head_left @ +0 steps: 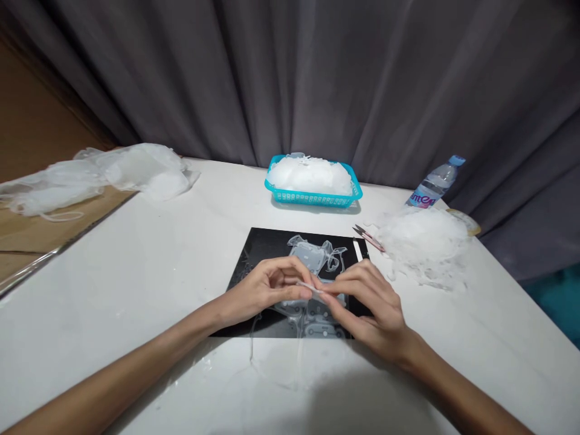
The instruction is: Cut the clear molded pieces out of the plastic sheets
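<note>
- L hand [267, 287]: hovering over front-left part of black mat [259, 249]; thumb & fingertips pinching together on left end of clear plastic strip [312, 288].
- R hand [369, 305]: hovering over mat's front-right part; thumb & forefinger clamping on strip's right end, other fingers curling loosely.
- Clear plastic strip: being held btw. both hands just above mat's middle, approx. level; too thin & see-through to tell finer shape.
- Clear moulded parts [312, 254]: lying on mat, behind & beneath the hands, several touching each other; thin strands trailing off mat's front edge.
- Black mat: lying flat on white table [136, 272].
- Snips [368, 237]: lying just beside mat's back-right corner.
- Heap of clear scraps [423, 238]: sitting right of mat, next to snips.
- Water bottle [435, 187]: leaning behind the heap, back-right of mat.
- Turquoise basket [312, 198]: sitting behind mat, apart from it, holding a mound of whitish pcs.
- Plastic bags [113, 172]: lying well left of & behind mat, partly over brown cardboard [27, 229].
- Grey curtain [317, 78]: hanging behind everything.
</note>
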{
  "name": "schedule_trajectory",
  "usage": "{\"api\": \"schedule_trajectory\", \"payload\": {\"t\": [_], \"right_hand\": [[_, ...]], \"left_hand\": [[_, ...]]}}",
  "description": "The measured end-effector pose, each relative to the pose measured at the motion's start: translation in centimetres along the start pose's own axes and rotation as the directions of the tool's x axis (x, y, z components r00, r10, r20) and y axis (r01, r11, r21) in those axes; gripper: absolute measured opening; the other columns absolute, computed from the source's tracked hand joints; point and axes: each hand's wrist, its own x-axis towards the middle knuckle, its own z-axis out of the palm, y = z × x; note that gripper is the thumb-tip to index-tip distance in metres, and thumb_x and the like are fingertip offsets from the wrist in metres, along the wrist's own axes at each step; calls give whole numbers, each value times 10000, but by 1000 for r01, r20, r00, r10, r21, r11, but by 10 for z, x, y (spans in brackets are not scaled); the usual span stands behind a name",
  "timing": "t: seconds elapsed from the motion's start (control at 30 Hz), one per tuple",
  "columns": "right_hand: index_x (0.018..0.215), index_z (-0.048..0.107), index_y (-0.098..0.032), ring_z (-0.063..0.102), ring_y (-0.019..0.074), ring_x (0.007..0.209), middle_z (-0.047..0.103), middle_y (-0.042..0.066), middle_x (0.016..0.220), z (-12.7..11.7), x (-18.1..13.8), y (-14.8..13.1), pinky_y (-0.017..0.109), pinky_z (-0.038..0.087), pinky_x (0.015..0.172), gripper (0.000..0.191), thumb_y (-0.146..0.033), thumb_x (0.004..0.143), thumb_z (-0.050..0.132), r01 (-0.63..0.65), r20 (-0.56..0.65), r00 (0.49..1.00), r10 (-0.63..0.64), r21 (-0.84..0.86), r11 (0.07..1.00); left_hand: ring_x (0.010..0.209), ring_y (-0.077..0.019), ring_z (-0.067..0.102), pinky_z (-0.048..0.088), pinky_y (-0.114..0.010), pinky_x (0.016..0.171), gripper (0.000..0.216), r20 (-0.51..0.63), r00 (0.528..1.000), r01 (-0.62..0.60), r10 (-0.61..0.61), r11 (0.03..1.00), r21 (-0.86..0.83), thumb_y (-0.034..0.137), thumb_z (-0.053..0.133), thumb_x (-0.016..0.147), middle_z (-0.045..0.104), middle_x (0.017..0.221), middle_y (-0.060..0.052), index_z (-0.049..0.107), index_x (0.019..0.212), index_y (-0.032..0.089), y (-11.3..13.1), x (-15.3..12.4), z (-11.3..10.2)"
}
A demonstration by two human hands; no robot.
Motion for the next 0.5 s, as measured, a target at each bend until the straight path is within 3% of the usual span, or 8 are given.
{"api": "schedule_trajectory", "payload": {"t": [0.13, 0.2, 0.27, 0.37, 0.43, 0.5], "right_hand": [[1138, 688, -254, 651, 204, 788, 728, 40, 898, 1, -1, -1, 370, 534, 687, 261, -90, 935, 683, -7, -12, 1000, 7, -12, 1000], [1072, 678, -254, 649, 195, 779, 712, 34, 893, 3, -3, 2, 355, 539, 686, 169, -128, 961, 663, -144, -62, 987, 146, 28, 989], [1077, 641, -258, 660, 186, 777, 689, 25, 888, 6, -3, 7, 338, 557, 691, 106, -190, 995, 632, -333, -57, 939, 340, 107, 937], [1346, 514, -268, 695, 185, 860, 686, 47, 1039, 8, -3, 16, 343, 601, 775, 361, -255, 1003, 626, -488, 64, 872, 486, 200, 850], [1533, 367, -286, 688, 210, 1047, 643, 98, 1281, 8, -2, 18, 382, 602, 906, 625, -271, 983, 663, -473, 112, 881, 460, 224, 852], [1597, 323, -317, 631, 238, 1215, 579, 108, 1432, 6, 0, 17, 423, 561, 1023, 712, -274, 982, 679, -414, 123, 910, 396, 218, 883]], "left_hand": [[981, -168, 718, 548, -287, 879, 111, 12, 1000, 14, -14, 1000, 8, 190, 771, 917, 749, 1016, -39, 696, 998, 186, -4, 0, 1], [939, -156, 702, 541, -277, 846, 196, -6, 1000, 25, -25, 1000, 12, 200, 789, 902, 724, 974, -11, 660, 1050, 203, -6, 0, 4], [924, -157, 681, 532, -283, 840, 228, -75, 997, -6, 11, 998, 63, 230, 795, 899, 695, 970, -1, 643, 1067, 212, -7, 0, 8], [925, -157, 628, 490, -286, 855, 144, -228, 959, -87, 169, 939, 332, 274, 750, 942, 657, 983, -7, 668, 1042, 209, -7, -1, 14], [873, -151, 582, 459, -281, 821, 89, -240, 937, -100, 255, 851, 516, 290, 705, 977, 612, 931, -4, 694, 995, 203, -8, -3, 16], [822, -146, 548, 444, -280, 780, 129, -191, 942, -109, 275, 792, 600, 307, 663, 1007, 567, 889, -3, 716, 956, 201, -8, -6, 17]]}}
